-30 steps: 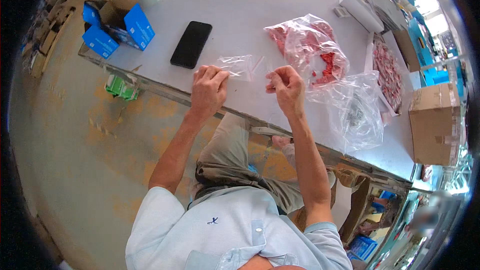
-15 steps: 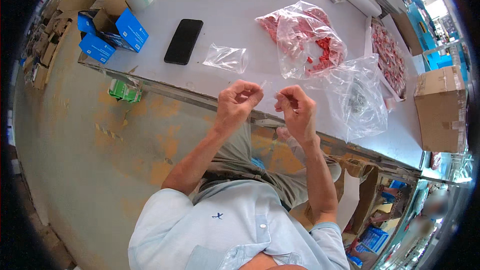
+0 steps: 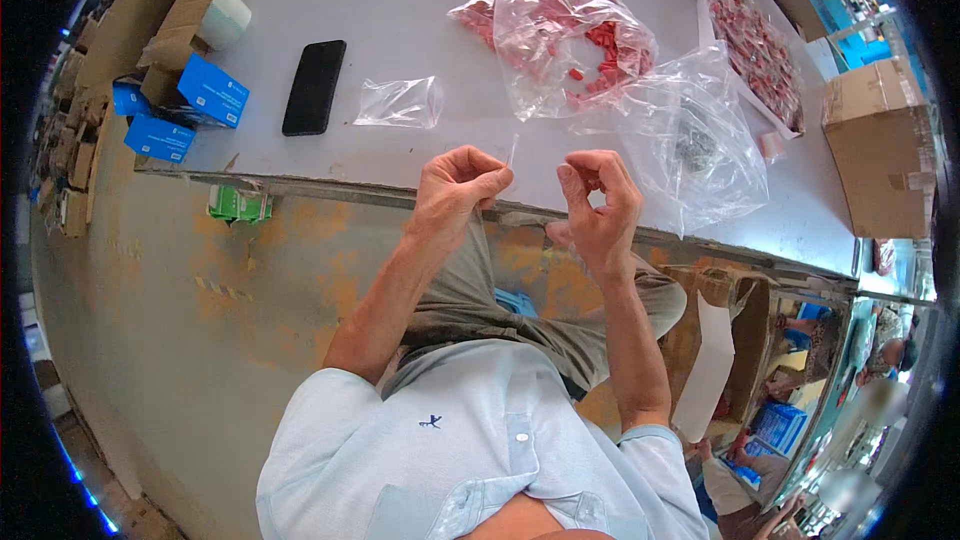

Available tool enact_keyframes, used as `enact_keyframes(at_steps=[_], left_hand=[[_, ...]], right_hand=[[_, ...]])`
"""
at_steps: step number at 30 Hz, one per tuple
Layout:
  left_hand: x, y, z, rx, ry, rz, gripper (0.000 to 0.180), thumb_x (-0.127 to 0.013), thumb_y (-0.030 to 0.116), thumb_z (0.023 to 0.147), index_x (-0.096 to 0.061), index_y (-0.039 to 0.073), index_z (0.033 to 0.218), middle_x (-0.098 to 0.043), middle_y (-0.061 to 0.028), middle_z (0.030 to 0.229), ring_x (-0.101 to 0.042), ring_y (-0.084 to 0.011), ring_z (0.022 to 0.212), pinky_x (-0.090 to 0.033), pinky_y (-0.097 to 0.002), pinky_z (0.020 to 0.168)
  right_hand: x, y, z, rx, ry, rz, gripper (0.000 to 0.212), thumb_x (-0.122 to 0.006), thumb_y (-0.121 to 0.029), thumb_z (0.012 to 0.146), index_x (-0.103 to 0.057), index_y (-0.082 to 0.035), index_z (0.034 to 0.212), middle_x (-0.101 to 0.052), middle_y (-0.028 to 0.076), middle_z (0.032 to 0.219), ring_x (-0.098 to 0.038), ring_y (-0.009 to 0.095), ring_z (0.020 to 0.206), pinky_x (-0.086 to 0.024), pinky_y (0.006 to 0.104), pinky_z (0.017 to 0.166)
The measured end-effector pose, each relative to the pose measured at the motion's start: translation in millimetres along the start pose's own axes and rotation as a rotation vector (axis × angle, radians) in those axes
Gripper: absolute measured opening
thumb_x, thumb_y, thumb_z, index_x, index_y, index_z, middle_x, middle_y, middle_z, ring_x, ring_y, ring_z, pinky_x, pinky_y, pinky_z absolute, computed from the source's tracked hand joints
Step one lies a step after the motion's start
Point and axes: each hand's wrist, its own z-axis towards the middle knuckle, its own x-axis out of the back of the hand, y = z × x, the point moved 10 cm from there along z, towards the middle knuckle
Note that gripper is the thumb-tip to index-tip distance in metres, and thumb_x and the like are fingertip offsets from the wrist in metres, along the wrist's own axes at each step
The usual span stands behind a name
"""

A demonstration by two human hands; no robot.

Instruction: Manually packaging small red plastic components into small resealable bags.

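Above the table's near edge, my left hand pinches a thin, clear plastic piece between thumb and forefinger; it sticks up from the fingertips and looks like a small bag seen edge-on. My right hand is a short way to the right, thumb and forefinger curled together in a ring. Whatever may be in that pinch is too small to make out. Beyond my hands lie a small flat clear bag and a large clear bag of small red parts. Another clear bag with greyish contents lies beside my right hand.
A black phone lies on the table. Opened blue boxes are at the left edge. At the right stand a shallow box of red-and-clear pieces and a brown carton. A green box shows below the table edge.
The view has shifted, so the table's things sit further left and higher. My hands have drawn slightly apart, and the clear piece in my left hand now points more upright.
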Motion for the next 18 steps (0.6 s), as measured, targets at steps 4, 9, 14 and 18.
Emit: enact_keyframes(at_steps=[4,9,14,18], left_hand=[[-25,-1,3,-0.006,-0.064,0.050,0.011,-0.081,0.006,0.090,-0.071,0.002,0.087,-0.070,-0.0019,0.078,-0.060,-0.0058,0.069,-0.048,-0.0218,0.062],[-49,-3,5,-0.026,-0.094,0.225,0.011,-0.081,0.008,0.091,-0.072,0.002,0.091,-0.072,-0.0022,0.081,-0.061,-0.0061,0.071,-0.048,-0.0220,0.063],[-62,-12,9,0.038,-0.174,0.275,0.009,-0.078,0.002,0.092,-0.072,0.001,0.099,-0.072,-0.0036,0.088,-0.065,-0.0080,0.076,-0.054,-0.0226,0.067],[-67,-14,14,0.025,-0.199,0.280,0.007,-0.075,0.002,0.093,-0.072,0.001,0.100,-0.073,-0.0041,0.089,-0.067,-0.0087,0.077,-0.056,-0.0234,0.068]], right_hand=[[-7,7,-9,-0.154,-0.113,0.144,0.018,-0.078,-0.014,0.094,-0.071,0.000,0.102,-0.071,0.011,0.093,-0.069,0.015,0.077,-0.055,0.0285,0.067],[-15,37,-12,-0.459,-0.210,0.330,0.017,-0.073,-0.014,0.095,-0.072,0.002,0.101,-0.072,0.006,0.082,-0.065,0.010,0.073,-0.053,0.0259,0.065],[-10,55,-18,-0.563,-0.247,0.484,0.016,-0.068,-0.014,0.097,-0.072,0.002,0.099,-0.070,0.004,0.078,-0.064,0.009,0.071,-0.053,0.0257,0.063],[-7,57,-18,-0.528,-0.292,0.388,0.016,-0.066,-0.013,0.099,-0.070,0.003,0.099,-0.070,0.004,0.079,-0.063,0.009,0.070,-0.052,0.0258,0.062]])
